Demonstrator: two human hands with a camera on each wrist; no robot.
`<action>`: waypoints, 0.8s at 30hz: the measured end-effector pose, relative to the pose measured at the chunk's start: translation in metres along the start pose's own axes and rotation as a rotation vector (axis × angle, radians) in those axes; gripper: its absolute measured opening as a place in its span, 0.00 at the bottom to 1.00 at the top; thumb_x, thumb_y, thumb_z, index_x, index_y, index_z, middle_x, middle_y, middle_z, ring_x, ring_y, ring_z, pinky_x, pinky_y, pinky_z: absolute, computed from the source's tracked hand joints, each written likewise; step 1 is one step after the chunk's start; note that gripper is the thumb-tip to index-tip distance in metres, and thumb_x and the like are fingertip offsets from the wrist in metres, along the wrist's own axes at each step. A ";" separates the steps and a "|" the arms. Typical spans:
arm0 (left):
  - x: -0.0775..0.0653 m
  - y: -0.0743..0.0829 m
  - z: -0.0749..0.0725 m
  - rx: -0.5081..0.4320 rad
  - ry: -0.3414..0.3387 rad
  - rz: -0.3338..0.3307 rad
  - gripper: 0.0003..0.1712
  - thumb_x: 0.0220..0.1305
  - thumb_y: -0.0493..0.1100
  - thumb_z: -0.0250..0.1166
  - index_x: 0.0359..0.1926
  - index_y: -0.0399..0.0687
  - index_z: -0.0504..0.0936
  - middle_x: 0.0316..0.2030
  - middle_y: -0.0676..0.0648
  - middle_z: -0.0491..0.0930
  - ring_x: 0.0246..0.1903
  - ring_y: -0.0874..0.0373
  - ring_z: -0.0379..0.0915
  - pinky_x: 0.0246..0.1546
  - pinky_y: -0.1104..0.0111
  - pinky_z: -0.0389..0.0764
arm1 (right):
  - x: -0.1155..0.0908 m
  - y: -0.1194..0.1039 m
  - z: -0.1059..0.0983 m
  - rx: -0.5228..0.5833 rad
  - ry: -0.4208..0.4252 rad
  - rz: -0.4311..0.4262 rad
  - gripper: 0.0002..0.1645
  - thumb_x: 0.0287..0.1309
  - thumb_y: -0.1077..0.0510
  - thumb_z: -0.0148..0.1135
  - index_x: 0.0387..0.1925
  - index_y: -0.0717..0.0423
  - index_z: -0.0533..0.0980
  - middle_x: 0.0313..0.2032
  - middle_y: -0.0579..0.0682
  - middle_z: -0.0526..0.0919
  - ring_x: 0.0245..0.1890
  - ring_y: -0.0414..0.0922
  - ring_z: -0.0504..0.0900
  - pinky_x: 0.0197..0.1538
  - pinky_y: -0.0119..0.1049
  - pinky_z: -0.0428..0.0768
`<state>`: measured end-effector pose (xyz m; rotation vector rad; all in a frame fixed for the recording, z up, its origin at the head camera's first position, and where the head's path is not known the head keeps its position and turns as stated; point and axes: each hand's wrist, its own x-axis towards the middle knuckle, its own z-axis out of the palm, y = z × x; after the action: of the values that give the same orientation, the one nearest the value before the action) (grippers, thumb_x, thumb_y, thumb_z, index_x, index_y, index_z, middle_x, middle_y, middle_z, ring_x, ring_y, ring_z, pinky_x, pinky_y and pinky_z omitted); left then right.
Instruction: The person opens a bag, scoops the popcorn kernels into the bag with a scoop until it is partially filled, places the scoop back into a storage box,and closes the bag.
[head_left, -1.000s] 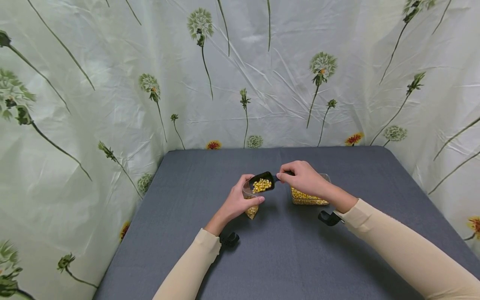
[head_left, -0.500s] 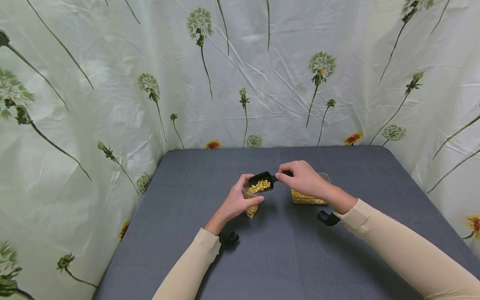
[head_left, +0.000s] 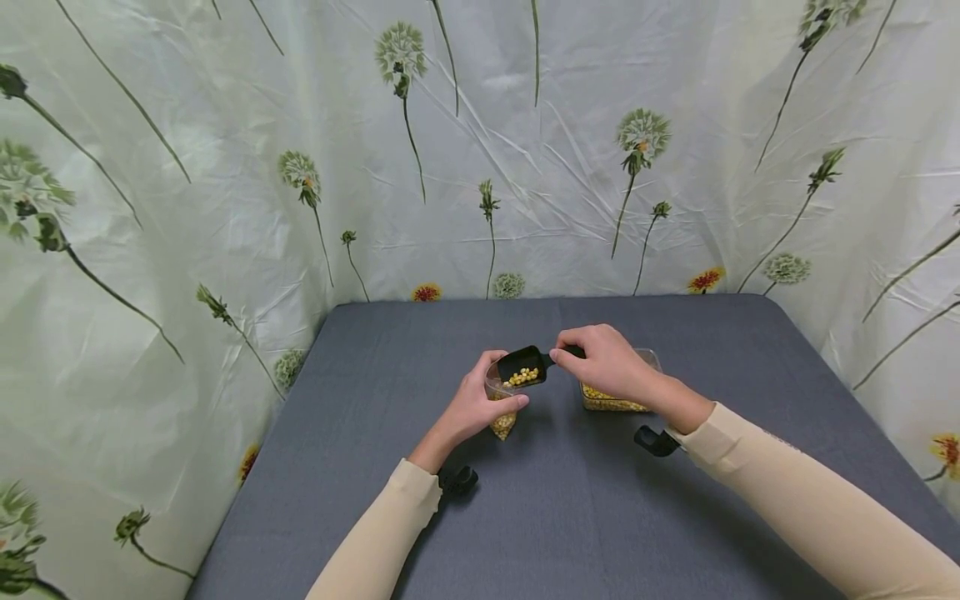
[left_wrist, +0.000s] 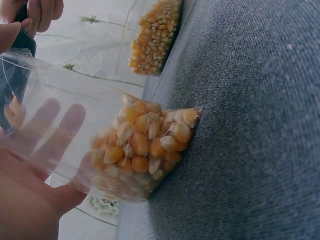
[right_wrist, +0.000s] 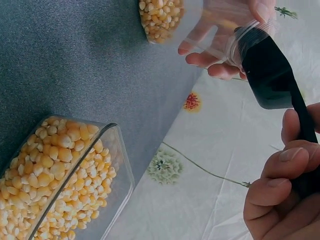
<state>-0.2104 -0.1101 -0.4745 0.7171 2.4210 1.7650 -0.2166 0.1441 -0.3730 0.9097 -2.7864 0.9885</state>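
My left hand (head_left: 483, 398) curls round the upper part of a clear plastic bag (left_wrist: 75, 95), whose bottom holds corn kernels (left_wrist: 145, 142) and rests on the table. A black scoop (head_left: 521, 362) tilts into the bag's mouth, with some kernels left along its lower lip. The scoop's handle is gripped by my right hand (head_left: 606, 360), its fingers wrapped round it in the right wrist view. Below and right of that hand stands a clear rectangular container (right_wrist: 120, 145) filled with corn kernels; in the head view the right hand and forearm partly cover it.
A grey cloth covers the table (head_left: 360, 500). Behind and beside it hangs a white curtain (head_left: 480, 150) with a dandelion print. Black wrist mounts, one (head_left: 459, 480) by the left sleeve and another (head_left: 657, 440) by the right, sit low over the table.
Kernels have slid off the scoop toward the bag, so fewer lie in it than a second ago. Both hands stay in nearly the same place.
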 end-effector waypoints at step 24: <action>-0.001 -0.002 -0.001 0.034 0.010 0.024 0.37 0.61 0.56 0.73 0.66 0.61 0.65 0.52 0.52 0.77 0.50 0.57 0.76 0.50 0.54 0.78 | -0.006 -0.011 0.009 -0.247 0.170 -0.252 0.06 0.66 0.55 0.66 0.32 0.47 0.80 0.27 0.38 0.74 0.20 0.34 0.68 0.25 0.34 0.70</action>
<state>-0.2108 -0.1117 -0.4761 0.7456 2.4650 1.7435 -0.2043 0.1351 -0.3748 1.0509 -2.5031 0.6361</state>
